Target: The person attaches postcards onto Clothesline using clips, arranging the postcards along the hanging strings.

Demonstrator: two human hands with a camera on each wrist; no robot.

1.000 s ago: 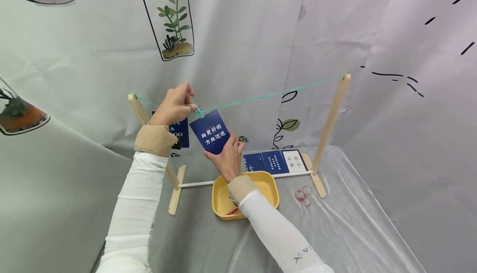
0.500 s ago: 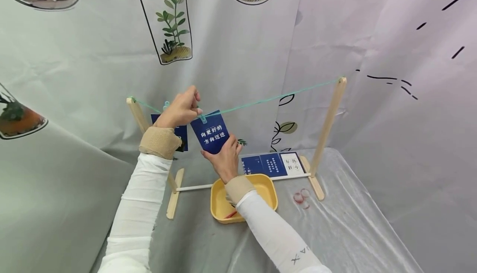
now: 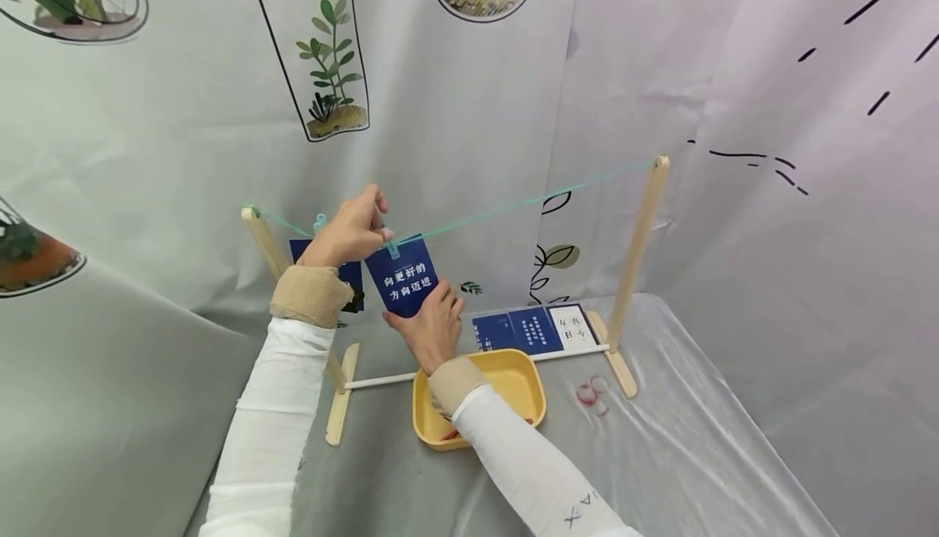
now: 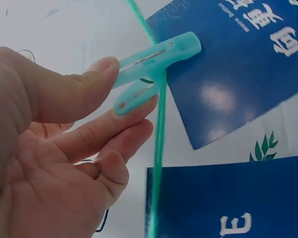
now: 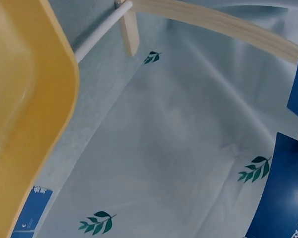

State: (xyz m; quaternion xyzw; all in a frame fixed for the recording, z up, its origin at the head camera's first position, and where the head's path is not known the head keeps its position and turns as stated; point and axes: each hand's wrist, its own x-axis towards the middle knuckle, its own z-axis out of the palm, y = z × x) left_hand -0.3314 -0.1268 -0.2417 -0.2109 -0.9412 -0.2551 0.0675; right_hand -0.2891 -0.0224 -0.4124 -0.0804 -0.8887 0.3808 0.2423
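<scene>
My left hand (image 3: 352, 227) pinches the handles of a teal clothespin (image 4: 164, 57) between thumb and index finger. The clothespin's front end lies over the top edge of a dark blue card (image 3: 402, 276) with white Chinese characters, across the green string (image 4: 161, 129). My right hand (image 3: 433, 321) holds that card by its lower part, thumb on the left and fingers on the right. The card is slightly tilted. A second blue card (image 3: 354, 280) hangs further left on the string, partly hidden by my left hand, with another teal clip (image 3: 319, 222) above it.
The string runs between two wooden posts (image 3: 637, 252), joined low by a white rod (image 3: 381, 380). A yellow basin (image 3: 539, 390), with red items inside, stands under my right forearm. More cards (image 3: 531, 331) lie on the grey cloth behind the rod. Several reddish rings (image 3: 587, 394) lie at right.
The clothespin has turned from a slant to nearly upright at the card's top edge, and the card leans slightly less. Both hands stay on their things. The head view has shifted a little.
</scene>
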